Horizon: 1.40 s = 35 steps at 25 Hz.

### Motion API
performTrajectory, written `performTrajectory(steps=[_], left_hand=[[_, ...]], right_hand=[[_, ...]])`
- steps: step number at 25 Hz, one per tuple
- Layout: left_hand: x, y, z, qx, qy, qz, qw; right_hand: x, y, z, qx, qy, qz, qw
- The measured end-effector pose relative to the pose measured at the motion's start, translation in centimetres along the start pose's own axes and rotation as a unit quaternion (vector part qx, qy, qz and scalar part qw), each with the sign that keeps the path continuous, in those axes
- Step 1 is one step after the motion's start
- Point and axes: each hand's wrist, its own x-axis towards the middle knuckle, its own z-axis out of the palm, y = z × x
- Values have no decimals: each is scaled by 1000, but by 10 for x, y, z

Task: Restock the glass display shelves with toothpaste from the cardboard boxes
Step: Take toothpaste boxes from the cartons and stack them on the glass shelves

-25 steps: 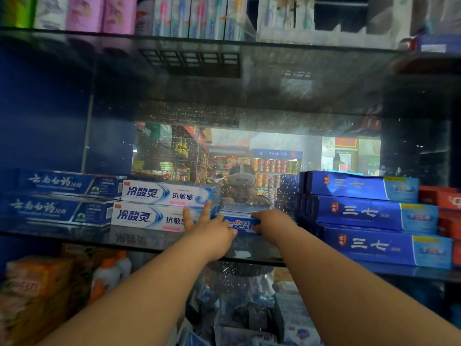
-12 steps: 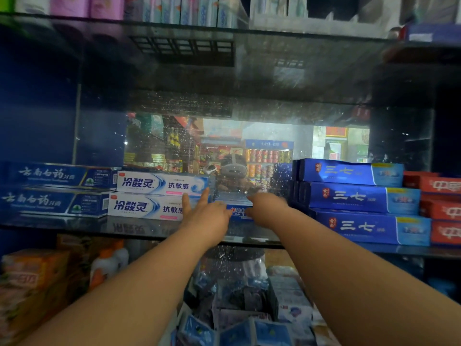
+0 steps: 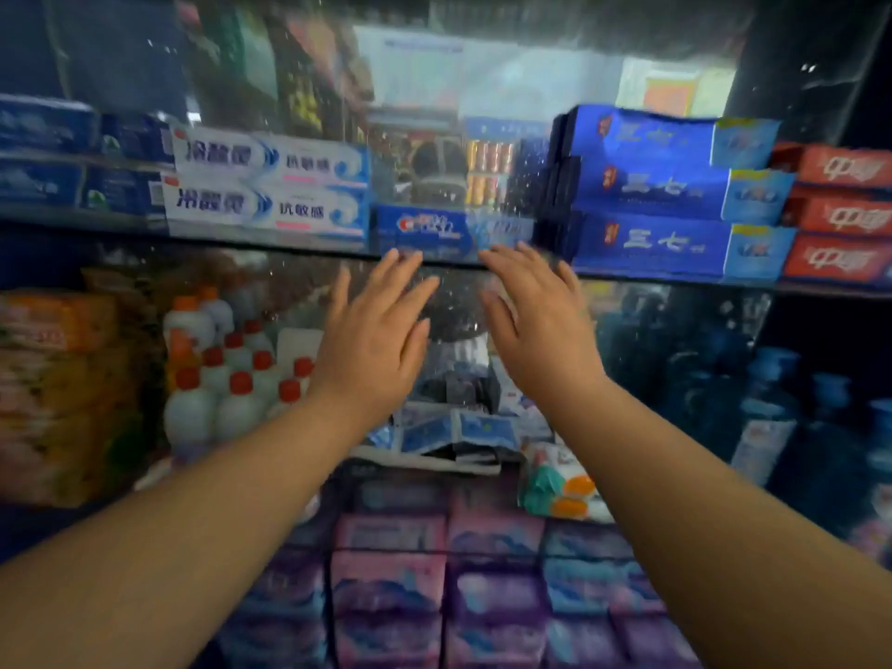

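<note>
the left fingers (image 3: 404, 270) and the right fingers (image 3: 512, 263) are straight and spread, grasping nothing; their tips reach up to the front edge of the glass shelf (image 3: 453, 264), and whether they touch it cannot be told through the blur. the left hand (image 3: 371, 330) and right hand (image 3: 536, 321) hang side by side, palms away, slightly apart, just below that edge.

right behind the fingertips, a blue toothpaste box (image 3: 425, 231) lies flat along the front edge of the shelf, long face out. it fills the bottom of the gap between the white toothpaste stack (image 3: 270, 185) on its left and the blue toothpaste stack (image 3: 666, 185) on its right. lying lengthwise like its neighbours keeps the label readable and gives a level base for more boxes. i judge this box as set down and let go, with room above it for at least one more layer.

further along the shelf, dark blue boxes (image 3: 62, 156) sit at the left end and red boxes (image 3: 840, 210) at the right end.

no cardboard box shows, so the supply is out of view. below the shelf stand red-capped bottles (image 3: 231, 379), with purple packs (image 3: 386, 572) lower in front.
</note>
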Motion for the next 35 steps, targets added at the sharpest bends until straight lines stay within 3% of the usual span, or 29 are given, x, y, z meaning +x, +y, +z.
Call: performTrajectory(steps=[2,5,9,11,15,20,23,26,30,35], left_hand=[[-47,19,19,-10,-21,-6,1000],[-137,51,67,-57,-139,-79,986],[-293,102,120,-123,-310,-246,910],[-369,127,136,-150,-391,-344,840],[-490,161,164,-131,-521,-502,679],[-623,172,223,-137,-523,-705,459],[-699,171,266,-133,-549,-722,398],[-765,172,308,-138,-551,-739,363],[-812,187,347,-164,-458,-834,262],[-829,190,375,-209,-413,-860,215]], right_hand=[[-58,16,11,15,-8,-21,1000],[-160,46,43,41,-120,29,991],[-313,84,90,93,-286,151,942],[-391,94,107,135,-376,255,881],[-520,91,141,141,-521,382,750],[-669,72,226,153,-625,470,604],[-741,56,276,122,-685,457,554],[-796,49,312,88,-709,424,557],[-846,50,344,-3,-746,312,589],[-877,47,362,-22,-753,290,590]])
